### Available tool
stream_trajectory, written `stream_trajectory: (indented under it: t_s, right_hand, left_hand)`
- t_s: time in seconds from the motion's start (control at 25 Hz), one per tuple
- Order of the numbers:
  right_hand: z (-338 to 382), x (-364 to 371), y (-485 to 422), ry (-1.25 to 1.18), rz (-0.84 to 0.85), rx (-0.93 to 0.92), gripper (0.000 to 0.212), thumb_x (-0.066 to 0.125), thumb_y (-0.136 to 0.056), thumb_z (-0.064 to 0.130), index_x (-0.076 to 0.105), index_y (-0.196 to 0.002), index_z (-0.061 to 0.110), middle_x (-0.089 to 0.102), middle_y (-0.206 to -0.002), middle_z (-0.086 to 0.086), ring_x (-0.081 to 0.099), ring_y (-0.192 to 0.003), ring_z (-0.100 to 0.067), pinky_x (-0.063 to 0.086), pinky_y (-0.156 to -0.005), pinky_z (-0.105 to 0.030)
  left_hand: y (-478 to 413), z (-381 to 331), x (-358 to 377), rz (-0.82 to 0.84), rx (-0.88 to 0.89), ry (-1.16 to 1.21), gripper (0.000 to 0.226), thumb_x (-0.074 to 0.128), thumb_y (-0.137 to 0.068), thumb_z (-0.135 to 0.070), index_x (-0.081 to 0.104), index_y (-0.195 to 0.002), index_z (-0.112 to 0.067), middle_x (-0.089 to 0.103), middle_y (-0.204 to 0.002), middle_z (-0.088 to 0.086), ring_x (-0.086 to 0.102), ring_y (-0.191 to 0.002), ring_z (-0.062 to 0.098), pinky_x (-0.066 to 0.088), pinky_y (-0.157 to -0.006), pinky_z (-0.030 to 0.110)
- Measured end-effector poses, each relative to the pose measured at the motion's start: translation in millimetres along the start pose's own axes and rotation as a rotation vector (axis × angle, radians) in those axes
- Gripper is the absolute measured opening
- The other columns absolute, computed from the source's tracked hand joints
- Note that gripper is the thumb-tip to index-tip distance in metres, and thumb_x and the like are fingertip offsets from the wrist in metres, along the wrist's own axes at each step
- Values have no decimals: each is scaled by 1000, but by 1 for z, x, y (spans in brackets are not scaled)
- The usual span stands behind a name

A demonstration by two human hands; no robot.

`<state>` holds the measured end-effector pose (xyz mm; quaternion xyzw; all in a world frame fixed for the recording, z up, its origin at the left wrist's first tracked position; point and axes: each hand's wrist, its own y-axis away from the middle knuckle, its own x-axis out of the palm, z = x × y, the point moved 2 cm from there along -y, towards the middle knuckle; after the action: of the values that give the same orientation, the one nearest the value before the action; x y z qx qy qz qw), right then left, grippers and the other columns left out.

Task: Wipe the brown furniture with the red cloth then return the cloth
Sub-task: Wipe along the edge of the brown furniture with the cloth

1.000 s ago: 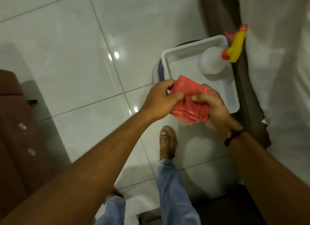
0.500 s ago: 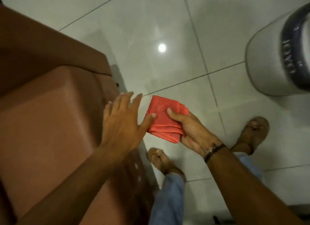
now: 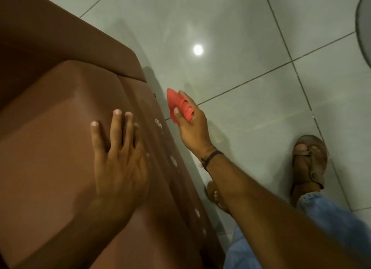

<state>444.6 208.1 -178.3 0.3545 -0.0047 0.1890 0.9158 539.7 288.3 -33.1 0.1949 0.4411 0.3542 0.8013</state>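
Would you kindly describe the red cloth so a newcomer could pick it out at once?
Start at the brown furniture filling the left side, where the left hand lies flat. Just past its right edge, over the pale tiled floor, the right hand grips the red cloth. It is folded and the only bright red thing in view.

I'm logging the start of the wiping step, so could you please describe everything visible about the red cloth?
The red cloth is a soft, plain fabric folded into several layers, its folded edges showing near the palm and one pointed corner sticking up. The right hand grips it, thumb on top. It is held in the air beside the edge of the brown furniture, over the tiled floor, apparently not touching the furniture.
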Motion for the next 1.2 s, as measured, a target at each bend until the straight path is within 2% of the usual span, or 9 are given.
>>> stream_trajectory:
  t_s: [0.08, 0.24, 0.32, 0.44, 0.64, 0.84, 0.92, 1.04, 1.2]
  right_hand:
    - [-13, 17, -21, 74, 16, -70, 58, 58, -105, 21, 40, -160, 22, 46, -165, -4, 46, -150, -22, 43, -115, -18]
    - [-46, 52, -35, 235, 244, -240, 64, 57, -104, 26, 32, -163, 26, 30, -174, -3, 25, -162, -24, 27, -131, -51]
    - [-50, 63, -30, 275, 319, -265, 67, 53, -106, 35, 23, -166, 28, 19, -178, 0, 9, -165, -24, 16, -132, -56]
    - [-52, 66, -27, 306, 356, -317, 70, 47, -108, 40, 13, -167, 27, 6, -179, 0, -5, -165, -24, 1, -132, -52]
    - [-71, 63, -39, 208, 391, -332, 65, 46, -109, 36, 18, -167, 26, 12, -179, 3, -1, -165, -18, 0, -134, -46]
    - [-102, 53, 13, 140, 296, -140, 62, 43, -108, 43, 19, -165, 37, 9, -176, 16, -8, -160, -5, -1, -134, -43]
    - [-83, 66, 3, 184, 286, -211, 64, 43, -108, 43, 17, -166, 34, 10, -178, 10, -7, -161, -10, -2, -132, -41]
    - [-64, 82, -44, 135, 264, -306, 64, 47, -106, 37, 26, -165, 25, 21, -177, -4, 7, -165, -27, 8, -133, -56]
    - [-104, 62, -10, 59, 239, -98, 63, 45, -106, 40, 28, -165, 28, 19, -177, 1, 5, -165, -23, 7, -133, -56]
  left_hand:
    - [-6, -5, 4, 26, 19, -92, 73, 0, -103, -38, 0, -167, -2, -8, -181, 22, -18, -166, 45, -6, -128, 77]
    - [-20, -16, 23, -52, -17, -78, 78, 9, -100, -41, 17, -164, 3, 13, -179, 25, -2, -167, 46, 0, -125, 84]
    - [-27, -15, 38, -67, 12, 71, 81, 12, -98, -40, 20, -160, 11, 16, -176, 32, -4, -167, 49, 7, -125, 84]
    - [-37, -12, 55, -58, 15, 102, 82, 11, -97, -39, 12, -159, 15, 5, -177, 34, -13, -167, 47, 14, -127, 81]
    - [-38, -12, 60, -59, 49, 5, 85, 2, -96, -40, 2, -159, 18, -11, -174, 39, -22, -164, 51, 7, -128, 79]
    - [-28, -15, 51, -40, 20, -8, 78, 16, -98, -33, 16, -160, 15, 6, -176, 37, -14, -166, 50, 12, -126, 82]
    - [-28, -15, 61, -34, 60, -60, 79, 7, -98, -33, 18, -160, 15, -1, -176, 37, -16, -165, 51, 9, -126, 82]
    - [-32, -12, 71, 2, 44, -25, 82, 2, -97, -35, 4, -160, 17, -9, -176, 36, -19, -165, 50, 7, -128, 80]
    - [-24, -13, 66, -106, 69, 1, 83, 3, -96, -35, 5, -159, 18, -5, -175, 38, -22, -163, 52, 6, -128, 79]
